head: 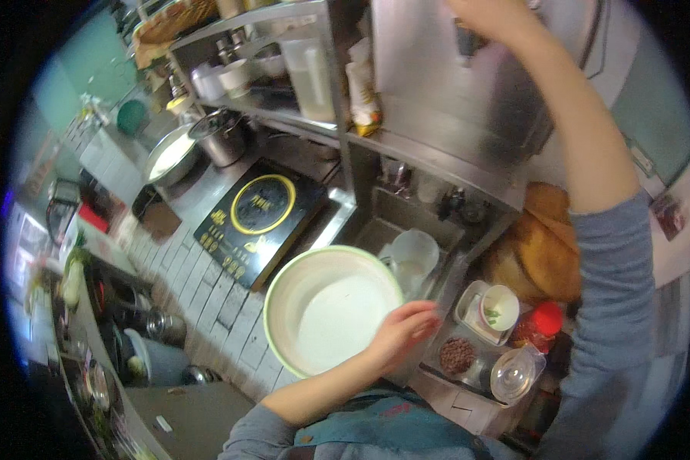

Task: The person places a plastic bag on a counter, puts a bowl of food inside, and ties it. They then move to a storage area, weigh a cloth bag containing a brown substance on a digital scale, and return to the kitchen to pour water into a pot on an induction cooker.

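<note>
A wide basin (276,322) with a pale green rim, white inside, is before me at the sink's front edge. My left hand (405,333) is at its right rim, blurred, with the fingers pointing right. Whether the fingers touch the rim is unclear. My right hand (489,17) is raised at the top edge of the view, partly cut off, in front of a stainless steel panel (425,80). Just below that hand shows a dark object (466,43); I cannot tell if it is held. A clear plastic jug (414,253) sits in the metal sink (374,227) behind the basin.
A black induction cooker (299,218) lies left of the sink. Above it, a steel shelf (253,100) holds containers and a tall pitcher (310,75). At right are a small bowl (509,305), a red-lidded jar (546,319) and round wooden boards (546,253).
</note>
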### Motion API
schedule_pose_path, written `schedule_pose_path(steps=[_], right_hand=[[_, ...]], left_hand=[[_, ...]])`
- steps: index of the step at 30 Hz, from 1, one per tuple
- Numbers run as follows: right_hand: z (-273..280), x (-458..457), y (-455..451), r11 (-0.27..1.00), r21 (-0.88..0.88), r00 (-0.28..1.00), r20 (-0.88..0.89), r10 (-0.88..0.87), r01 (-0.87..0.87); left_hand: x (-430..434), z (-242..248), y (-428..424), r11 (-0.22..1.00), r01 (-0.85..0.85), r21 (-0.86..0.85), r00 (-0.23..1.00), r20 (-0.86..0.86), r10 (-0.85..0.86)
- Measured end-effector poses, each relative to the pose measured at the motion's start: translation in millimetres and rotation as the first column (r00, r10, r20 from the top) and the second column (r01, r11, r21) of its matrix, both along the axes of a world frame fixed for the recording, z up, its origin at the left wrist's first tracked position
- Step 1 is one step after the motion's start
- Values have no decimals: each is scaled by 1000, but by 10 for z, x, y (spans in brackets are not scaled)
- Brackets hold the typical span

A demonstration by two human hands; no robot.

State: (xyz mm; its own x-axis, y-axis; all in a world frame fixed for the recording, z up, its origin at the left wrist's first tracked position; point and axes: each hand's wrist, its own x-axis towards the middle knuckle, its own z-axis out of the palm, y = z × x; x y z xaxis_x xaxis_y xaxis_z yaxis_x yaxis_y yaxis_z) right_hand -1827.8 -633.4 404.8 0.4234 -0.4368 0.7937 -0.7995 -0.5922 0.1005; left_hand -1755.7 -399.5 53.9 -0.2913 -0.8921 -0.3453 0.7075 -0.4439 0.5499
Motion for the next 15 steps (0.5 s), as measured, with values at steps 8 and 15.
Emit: schedule_pose_path(steps=[8,15], right_hand=[[-296,33,404,971,-230,989,-110,-96,69],[-1732,-191,1321,861,184,866,272,419,-474]], left_hand=[[1790,-360,1544,453,-877,-157,233,687,689],[2090,-817,1500,470,-861,-194,204,715,669]])
